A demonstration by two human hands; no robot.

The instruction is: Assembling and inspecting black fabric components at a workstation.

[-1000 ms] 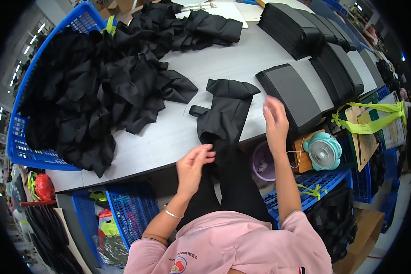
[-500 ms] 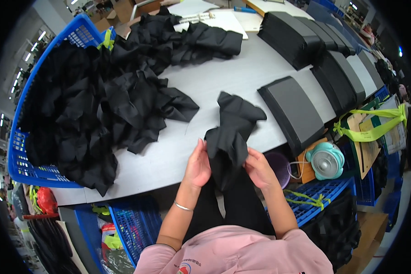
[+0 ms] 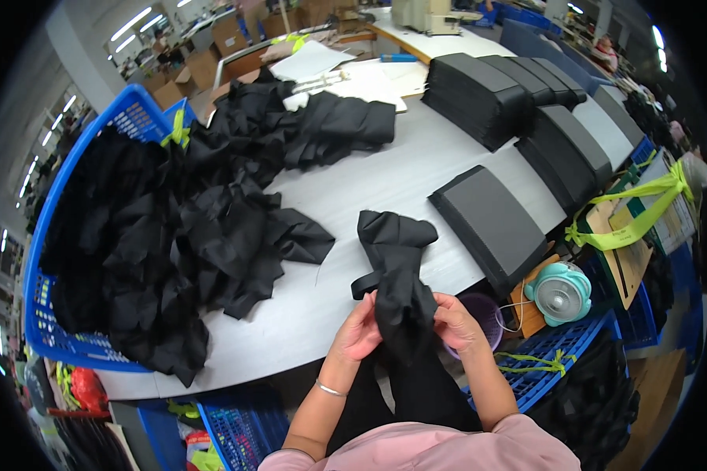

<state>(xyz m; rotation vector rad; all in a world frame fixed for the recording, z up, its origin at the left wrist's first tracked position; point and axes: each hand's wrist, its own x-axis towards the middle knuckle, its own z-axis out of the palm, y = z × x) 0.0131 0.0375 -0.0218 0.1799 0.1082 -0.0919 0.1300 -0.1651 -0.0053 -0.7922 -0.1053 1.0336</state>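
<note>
Here, bunched black cloth piece (image 3: 398, 275).

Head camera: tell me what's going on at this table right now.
A person in a pink top grips a black fabric piece between both hands, left hand and right hand, at the near edge of a grey table. Its far end lies bunched on the tabletop. A big heap of black fabric spills from a blue basket on the left. Stacks of black pads sit to the right, and a small teal fan beside the table.
</note>
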